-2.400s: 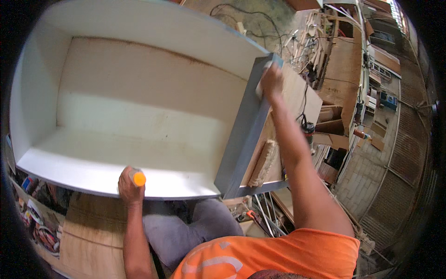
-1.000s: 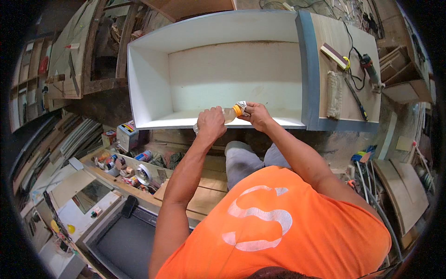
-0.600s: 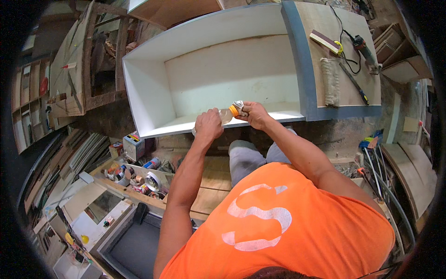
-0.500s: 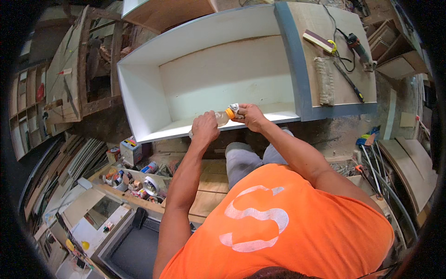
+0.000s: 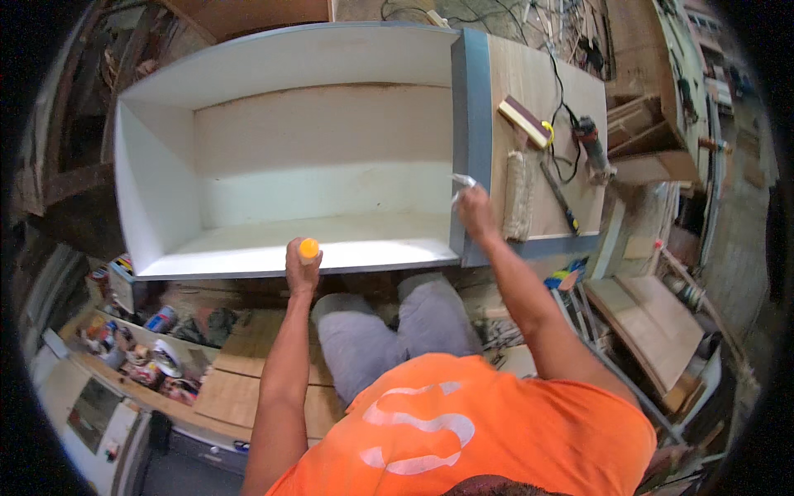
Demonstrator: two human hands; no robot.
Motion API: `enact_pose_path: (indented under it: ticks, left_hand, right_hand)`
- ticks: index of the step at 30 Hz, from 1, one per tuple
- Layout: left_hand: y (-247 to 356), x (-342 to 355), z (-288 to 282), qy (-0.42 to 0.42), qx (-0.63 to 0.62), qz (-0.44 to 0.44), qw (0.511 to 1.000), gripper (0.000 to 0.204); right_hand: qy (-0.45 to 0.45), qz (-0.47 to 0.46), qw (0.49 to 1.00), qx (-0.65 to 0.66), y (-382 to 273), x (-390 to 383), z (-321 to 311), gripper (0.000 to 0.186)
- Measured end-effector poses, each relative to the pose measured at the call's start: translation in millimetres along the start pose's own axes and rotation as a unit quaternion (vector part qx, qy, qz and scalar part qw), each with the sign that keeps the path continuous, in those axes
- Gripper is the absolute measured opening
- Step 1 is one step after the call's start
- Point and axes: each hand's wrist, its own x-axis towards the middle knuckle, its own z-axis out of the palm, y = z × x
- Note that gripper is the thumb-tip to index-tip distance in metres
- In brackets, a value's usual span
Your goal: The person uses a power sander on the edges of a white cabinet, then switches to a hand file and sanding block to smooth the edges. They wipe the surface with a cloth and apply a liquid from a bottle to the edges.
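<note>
My left hand (image 5: 298,271) is wrapped round a bottle, whose orange cap (image 5: 308,249) points up at me; the fingers and the angle hide most of its body. It is by the front edge of a white-lined open cabinet (image 5: 322,153) that lies on its back. Farther right, my right hand (image 5: 477,213) is closed on a crumpled white rag (image 5: 465,181), over the blue-grey divider (image 5: 471,124) of the cabinet.
On the wood panel at right lie a corded power tool (image 5: 591,145), a sanding block (image 5: 523,120), a pale bristly brush (image 5: 519,194) and a black-handled cutter (image 5: 561,198). A box of cans and tape (image 5: 165,360) stands at lower left. Wooden boards (image 5: 649,326) lean at right.
My hands have moved apart. The left carried the bottle leftward and tipped its cap toward me, while the right took the rag off to the right. The view has shifted right.
</note>
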Motion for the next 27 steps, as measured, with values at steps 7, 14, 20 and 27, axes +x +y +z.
enact_pose_path:
  ticks: [7,14,20,27]
  left_hand:
    - [-40.2,-9.3,41.8,0.125,0.089,-0.01,0.988,0.047]
    - [-42.3,1.8,49.1,0.173,0.123,0.068,0.975,0.042]
    - [-34.6,-0.2,43.8,0.172,0.126,0.056,0.975,0.038]
    - [-39.2,4.0,45.5,0.152,0.146,0.081,0.974,0.038]
  right_hand:
    - [0.111,-0.097,0.989,0.003,7.8,92.5,21.9,0.027]
    - [0.24,-0.068,0.962,-0.114,38.2,390.2,-5.5,0.021]
    - [0.22,-0.094,0.963,-0.127,43.3,308.3,32.1,0.019]
    - [0.274,-0.001,0.961,-0.045,52.8,423.5,-6.6,0.016]
